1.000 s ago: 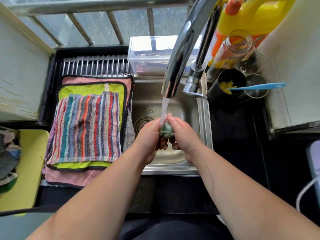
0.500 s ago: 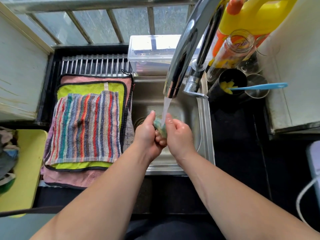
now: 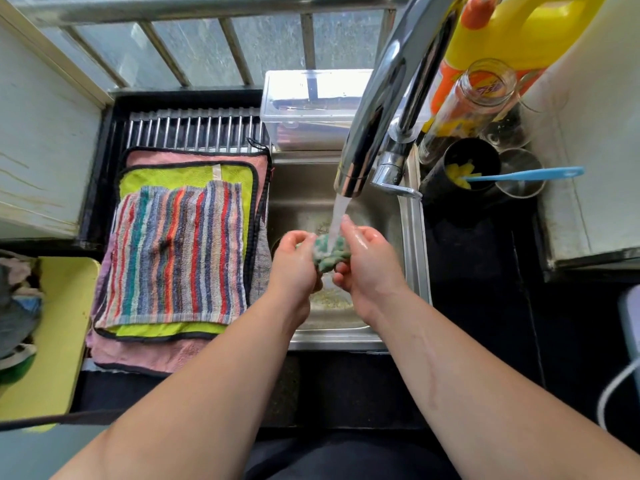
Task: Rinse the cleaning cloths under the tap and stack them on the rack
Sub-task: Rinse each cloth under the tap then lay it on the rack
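The left hand (image 3: 297,261) and the right hand (image 3: 367,263) grip the bunched green cloth (image 3: 328,255) between them, directly under the stream of the tap (image 3: 370,126), above the sink (image 3: 304,195). The rack (image 3: 194,133), with the striped cloth (image 3: 176,251) on top of its stack, lies just to the left, nearer to the left hand.

A black countertop (image 3: 485,306) carried a stainless steel sink (image 3: 329,339) set into it, with a black-framed drying rack (image 3: 194,129) just to the sink's left. On the rack lay a flat pile of cloths: a striped cloth (image 3: 176,251) on top, a lime-green cloth (image 3: 187,176) beneath it and a pink cloth (image 3: 145,355) at the bottom. A clear plastic box (image 3: 311,109) stood behind the sink, while a black cup (image 3: 478,155), a steel cup (image 3: 519,161) and a glass bottle (image 3: 467,105) crowded the right corner
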